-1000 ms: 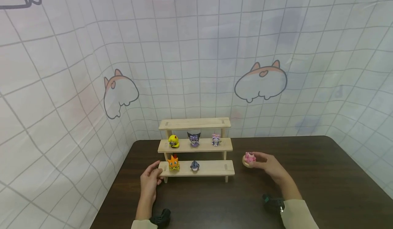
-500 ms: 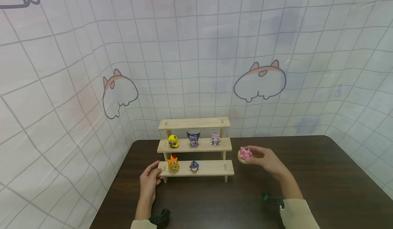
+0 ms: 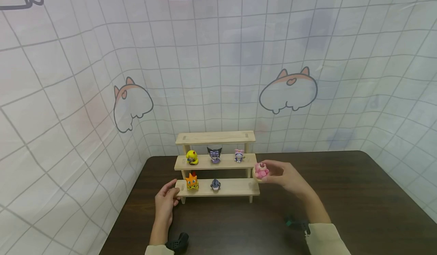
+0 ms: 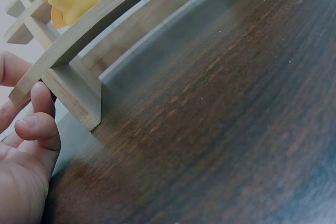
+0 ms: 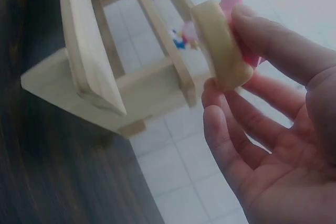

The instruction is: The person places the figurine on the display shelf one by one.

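A three-tier wooden shelf stands on the dark table. Its left end, on the lowest tier, is gripped by my left hand, thumb above and fingers curled at the board's edge in the left wrist view. My right hand pinches a pink figurine on a round cream base, held up beside the right end of the lowest tier. On that tier sit an orange-and-yellow figurine and a grey-blue figurine.
The middle tier bears a yellow figurine, a black-eared purple figurine and a pink-hooded one. The top tier is a plain board. Behind the table hangs a white gridded cloth.
My right hand has carried the pink figurine left and slightly up, from over the table to the shelf's right end. The left hand keeps its place on the shelf.
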Available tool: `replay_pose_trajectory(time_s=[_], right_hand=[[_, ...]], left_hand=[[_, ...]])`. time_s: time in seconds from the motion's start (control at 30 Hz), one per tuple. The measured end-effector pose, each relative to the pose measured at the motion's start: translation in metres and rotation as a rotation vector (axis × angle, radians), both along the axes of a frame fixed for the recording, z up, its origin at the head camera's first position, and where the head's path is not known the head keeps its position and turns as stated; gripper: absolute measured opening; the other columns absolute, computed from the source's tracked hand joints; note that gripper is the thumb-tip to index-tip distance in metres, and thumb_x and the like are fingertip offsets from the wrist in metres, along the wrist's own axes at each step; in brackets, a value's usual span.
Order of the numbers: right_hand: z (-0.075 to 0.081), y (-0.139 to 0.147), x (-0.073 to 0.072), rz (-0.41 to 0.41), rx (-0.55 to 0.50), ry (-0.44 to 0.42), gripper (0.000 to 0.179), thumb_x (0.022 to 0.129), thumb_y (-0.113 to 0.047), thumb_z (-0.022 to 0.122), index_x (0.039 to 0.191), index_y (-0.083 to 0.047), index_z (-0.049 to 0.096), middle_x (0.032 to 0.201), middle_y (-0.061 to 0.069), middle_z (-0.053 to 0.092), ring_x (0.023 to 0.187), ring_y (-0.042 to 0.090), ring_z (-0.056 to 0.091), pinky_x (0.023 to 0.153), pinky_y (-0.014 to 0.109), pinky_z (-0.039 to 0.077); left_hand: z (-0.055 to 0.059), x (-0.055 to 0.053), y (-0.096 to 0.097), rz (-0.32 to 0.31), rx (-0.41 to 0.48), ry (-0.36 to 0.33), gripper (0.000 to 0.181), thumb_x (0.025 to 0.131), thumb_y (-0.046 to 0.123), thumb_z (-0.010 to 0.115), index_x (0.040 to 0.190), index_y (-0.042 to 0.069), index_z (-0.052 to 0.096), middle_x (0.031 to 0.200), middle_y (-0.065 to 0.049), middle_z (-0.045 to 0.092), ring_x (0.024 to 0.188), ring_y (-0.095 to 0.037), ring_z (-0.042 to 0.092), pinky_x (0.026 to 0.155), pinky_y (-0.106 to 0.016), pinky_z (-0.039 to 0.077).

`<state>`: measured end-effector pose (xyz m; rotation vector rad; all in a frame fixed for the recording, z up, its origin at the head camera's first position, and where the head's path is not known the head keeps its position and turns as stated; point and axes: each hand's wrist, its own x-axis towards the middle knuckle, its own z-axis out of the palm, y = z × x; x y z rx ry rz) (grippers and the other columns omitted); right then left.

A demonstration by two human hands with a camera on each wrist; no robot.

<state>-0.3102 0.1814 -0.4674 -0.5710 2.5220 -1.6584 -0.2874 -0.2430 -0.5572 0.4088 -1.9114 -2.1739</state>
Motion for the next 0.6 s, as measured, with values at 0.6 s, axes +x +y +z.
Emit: replay_pose_trajectory(time_s=[0.6], right_hand=[[-0.015, -0.038, 0.0, 0.098, 0.074, 0.054, 0.058, 0.085, -0.023, 0.084, 0.136, -0.007, 0.064, 0.114, 0.012, 0.072, 0.095, 0.018, 0.065, 0.078, 0.026, 0.056]], left_hand=[[0.003, 0.0, 0.001, 0.0, 0.009, -0.026, 0.044, 0.097, 0.005, 0.062, 0.141, 0.006, 0.059, 0.092, 0.006, 0.062, 0.066, -0.008, 0.057, 0.053, -0.018, 0.042]])
